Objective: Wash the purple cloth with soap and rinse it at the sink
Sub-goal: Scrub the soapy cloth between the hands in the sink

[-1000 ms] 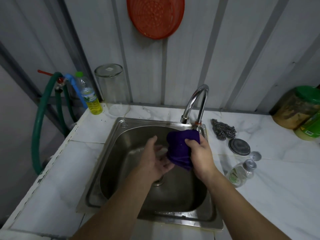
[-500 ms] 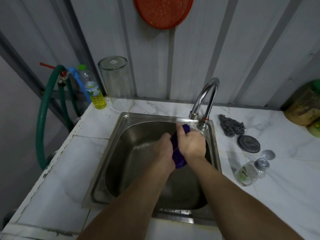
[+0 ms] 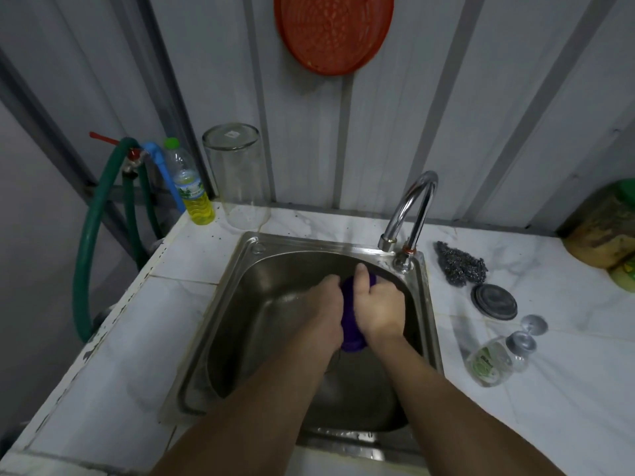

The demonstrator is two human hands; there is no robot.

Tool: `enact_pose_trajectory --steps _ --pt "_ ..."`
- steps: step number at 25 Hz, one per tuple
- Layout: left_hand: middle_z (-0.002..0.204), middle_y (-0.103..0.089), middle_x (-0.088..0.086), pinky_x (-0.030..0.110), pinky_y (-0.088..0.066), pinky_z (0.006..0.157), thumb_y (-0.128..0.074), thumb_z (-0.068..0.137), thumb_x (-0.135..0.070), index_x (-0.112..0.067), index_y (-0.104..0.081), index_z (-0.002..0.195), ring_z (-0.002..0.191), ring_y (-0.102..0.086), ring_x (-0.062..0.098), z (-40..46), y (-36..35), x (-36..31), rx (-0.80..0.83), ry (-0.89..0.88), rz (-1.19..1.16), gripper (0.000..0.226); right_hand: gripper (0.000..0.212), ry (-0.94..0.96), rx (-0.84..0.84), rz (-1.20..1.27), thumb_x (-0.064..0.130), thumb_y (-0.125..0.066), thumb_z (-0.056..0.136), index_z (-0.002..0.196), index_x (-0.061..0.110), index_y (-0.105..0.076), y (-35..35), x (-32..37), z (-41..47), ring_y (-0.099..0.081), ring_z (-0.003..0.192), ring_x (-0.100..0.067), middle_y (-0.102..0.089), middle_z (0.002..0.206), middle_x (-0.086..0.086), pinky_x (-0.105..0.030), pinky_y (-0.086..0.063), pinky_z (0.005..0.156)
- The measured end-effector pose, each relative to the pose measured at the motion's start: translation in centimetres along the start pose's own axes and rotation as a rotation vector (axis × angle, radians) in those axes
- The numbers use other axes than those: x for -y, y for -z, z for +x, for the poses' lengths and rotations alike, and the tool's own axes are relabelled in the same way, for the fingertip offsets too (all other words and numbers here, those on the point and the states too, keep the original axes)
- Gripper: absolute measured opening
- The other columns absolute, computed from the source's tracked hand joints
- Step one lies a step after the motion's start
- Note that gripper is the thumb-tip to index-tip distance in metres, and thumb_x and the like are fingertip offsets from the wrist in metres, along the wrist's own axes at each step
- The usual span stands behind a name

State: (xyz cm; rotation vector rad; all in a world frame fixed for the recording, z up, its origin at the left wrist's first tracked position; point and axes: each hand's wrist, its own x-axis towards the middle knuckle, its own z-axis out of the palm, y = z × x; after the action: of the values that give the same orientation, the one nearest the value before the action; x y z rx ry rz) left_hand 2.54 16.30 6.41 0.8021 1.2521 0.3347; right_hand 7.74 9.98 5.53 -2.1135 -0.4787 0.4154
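Right now I have the cloth [image 3: 350, 324] bunched between both hands over the sink [image 3: 220, 314], left hand [image 3: 326, 307] and right hand [image 3: 379, 309] each clenched on it. Squeezing too hard could spray water onto the surface [image 3: 567, 389].

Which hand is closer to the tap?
The right hand. It grips the purple cloth just below and in front of the tap. The left hand presses the cloth from the other side, farther from the tap.
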Motion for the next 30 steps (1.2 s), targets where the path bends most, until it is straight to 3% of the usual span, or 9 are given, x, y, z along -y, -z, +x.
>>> enact_pose_trajectory --steps 3,7,11,16,18,21,23,27,30 --pt "0.082 -0.065 0.010 0.033 -0.050 0.068 -0.059 0.092 -0.033 -0.007 -0.063 0.081 0.075 -0.063 0.025 1.1 0.6 -1.6 0.027 -0.002 -0.168 0.029 0.061 0.158 0.031 0.136 0.057 -0.045 0.091 0.060 0.009 -0.064 -1.1 0.6 -4.0 -0.065 0.055 -0.024 -0.066 0.055 -0.009 -0.040 -0.055 0.058" --pt "0.094 -0.076 0.013 0.048 -0.059 0.090 -0.064 0.080 -0.043 -0.016 -0.074 0.093 0.089 -0.072 0.032 0.0 0.0 0.4 0.087 0.005 0.029 0.032 0.054 -0.088 -0.006 0.095 0.054 -0.045 0.097 0.067 0.014 -0.065 0.4 0.2 0.5 -0.067 0.066 -0.026 -0.069 0.068 -0.008 -0.045 -0.059 0.075" --pt "0.091 -0.068 0.013 0.037 -0.052 0.082 -0.060 0.088 -0.037 -0.006 -0.065 0.090 0.083 -0.064 0.028 1.0 0.7 -1.7 0.052 -0.019 -0.106 0.031 0.053 0.082 0.040 0.203 0.048 -0.051 0.096 0.054 0.016 -0.060 -0.7 0.8 -4.2 -0.061 0.050 -0.012 -0.061 0.048 0.003 -0.030 -0.051 0.055" --pt "0.091 -0.076 0.013 0.047 -0.059 0.091 -0.059 0.086 -0.040 -0.016 -0.074 0.091 0.088 -0.072 0.031 -1.0 -0.3 0.2 0.109 -0.053 0.046 0.029 0.054 -0.121 0.001 0.092 0.051 -0.044 0.099 0.075 0.008 -0.067 1.6 0.9 1.1 -0.067 0.072 -0.028 -0.071 0.077 -0.012 -0.035 -0.054 0.069" --pt "0.092 -0.076 0.014 0.045 -0.058 0.092 -0.059 0.087 -0.038 -0.013 -0.072 0.090 0.086 -0.071 0.030 -0.9 -0.4 -1.1 0.099 -0.071 0.017 0.029 0.054 -0.070 -0.016 0.150 0.054 -0.045 0.096 0.073 0.011 -0.068 1.4 0.7 -0.2 -0.068 0.071 -0.028 -0.070 0.071 -0.009 -0.037 -0.057 0.071" --pt "0.081 -0.065 0.016 0.036 -0.052 0.074 -0.053 0.092 -0.034 -0.008 -0.061 0.079 0.074 -0.062 0.025 -0.4 0.0 -2.4 0.102 -0.064 -0.063 0.030 0.063 0.097 0.002 0.190 0.068 -0.040 0.082 0.066 0.013 -0.069 -0.3 1.5 -3.8 -0.070 0.064 -0.025 -0.070 0.061 -0.007 -0.039 -0.059 0.064" --pt "0.074 -0.063 0.014 0.035 -0.051 0.067 -0.054 0.095 -0.030 -0.008 -0.064 0.075 0.071 -0.062 0.027 -1.3 0.0 -1.2 0.127 -0.024 -0.069 0.031 0.065 0.006 -0.045 0.113 0.067 -0.038 0.083 0.066 0.013 -0.069 0.1 1.2 -1.3 -0.069 0.066 -0.029 -0.071 0.067 -0.010 -0.043 -0.060 0.070" --pt "0.103 -0.074 0.022 0.049 -0.057 0.087 -0.049 0.099 -0.052 -0.009 -0.068 0.097 0.093 -0.069 0.036 -3.1 0.4 -0.3 0.167 0.094 -0.122 0.046 0.060 -0.097 -0.012 -0.021 0.056 -0.039 0.098 0.084 0.006 -0.070 2.2 0.2 1.9 -0.065 0.076 -0.026 -0.071 0.087 -0.013 -0.035 -0.055 0.078" --pt "0.108 -0.072 0.015 0.047 -0.055 0.086 -0.042 0.094 -0.070 -0.015 -0.067 0.112 0.098 -0.069 0.034 -1.4 2.5 0.2 0.130 0.006 -0.194 0.063 0.065 -0.183 -0.016 0.209 0.064 -0.041 0.096 0.079 0.007 -0.068 2.7 -0.3 1.3 -0.068 0.078 -0.028 -0.070 0.081 -0.010 -0.038 -0.054 0.077"
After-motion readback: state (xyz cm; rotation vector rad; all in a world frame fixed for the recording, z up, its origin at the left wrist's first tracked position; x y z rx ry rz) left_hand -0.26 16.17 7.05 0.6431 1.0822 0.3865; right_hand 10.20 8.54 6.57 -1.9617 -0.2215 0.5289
